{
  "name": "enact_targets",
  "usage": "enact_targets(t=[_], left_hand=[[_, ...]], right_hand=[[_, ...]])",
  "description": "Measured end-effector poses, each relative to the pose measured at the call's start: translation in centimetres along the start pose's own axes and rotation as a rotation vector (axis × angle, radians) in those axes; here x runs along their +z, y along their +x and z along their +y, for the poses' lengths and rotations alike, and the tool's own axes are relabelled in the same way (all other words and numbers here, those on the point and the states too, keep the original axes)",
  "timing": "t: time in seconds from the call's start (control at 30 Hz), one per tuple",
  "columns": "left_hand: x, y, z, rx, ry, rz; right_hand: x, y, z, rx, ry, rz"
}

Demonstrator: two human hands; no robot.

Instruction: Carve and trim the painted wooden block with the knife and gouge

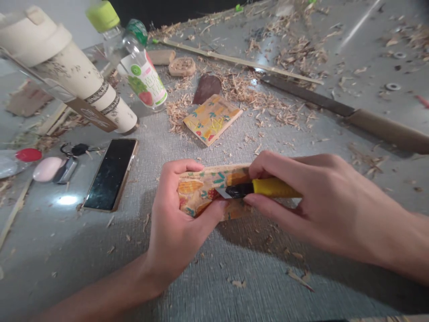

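A flat wooden block (219,179) with painted orange, green and red patterns is held in front of me above the grey table. My left hand (181,214) grips its left end, fingers behind the upper edge and thumb on the lower part of the face. In my right hand (301,192) is a yellow-and-black carving knife (275,188), pinched near the front of its handle. The short blade points left and meets the painted face close to my left thumb. Part of the block's right end is hidden by the right hand.
Beyond the block lies a similar painted wooden piece (212,118) among wood shavings (278,105). To the left are a phone (110,174), a clear bottle (140,76) and a tall paper cup (77,71). A long file-like tool (311,96) lies at the right.
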State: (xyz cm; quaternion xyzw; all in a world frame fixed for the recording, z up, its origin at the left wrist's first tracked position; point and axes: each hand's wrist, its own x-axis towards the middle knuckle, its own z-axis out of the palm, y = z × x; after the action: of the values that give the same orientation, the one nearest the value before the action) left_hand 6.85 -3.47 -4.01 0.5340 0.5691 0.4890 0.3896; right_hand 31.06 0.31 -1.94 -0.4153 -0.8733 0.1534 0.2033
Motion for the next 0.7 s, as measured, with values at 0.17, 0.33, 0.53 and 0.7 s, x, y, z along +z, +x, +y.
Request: enact_targets(t=[0.17, 0.33, 0.53, 0.7], left_hand=[[0.04, 0.11, 0.42, -0.009, -0.005, -0.004], [0.02, 0.05, 0.57, -0.035, -0.018, -0.014], [-0.07, -0.05, 0.42, 0.015, 0.037, 0.015], [-0.18, -0.15, 0.21, 0.048, 0.048, 0.006]], right_hand=[[0.08, 0.11, -0.20, -0.024, 0.009, 0.015], [0.03, 0.28, -0.36, -0.025, -0.003, 0.025], [0.12, -0.06, -0.33, -0.031, -0.019, 0.029], [0.18, -0.22, -0.23, -0.036, -0.035, 0.043]])
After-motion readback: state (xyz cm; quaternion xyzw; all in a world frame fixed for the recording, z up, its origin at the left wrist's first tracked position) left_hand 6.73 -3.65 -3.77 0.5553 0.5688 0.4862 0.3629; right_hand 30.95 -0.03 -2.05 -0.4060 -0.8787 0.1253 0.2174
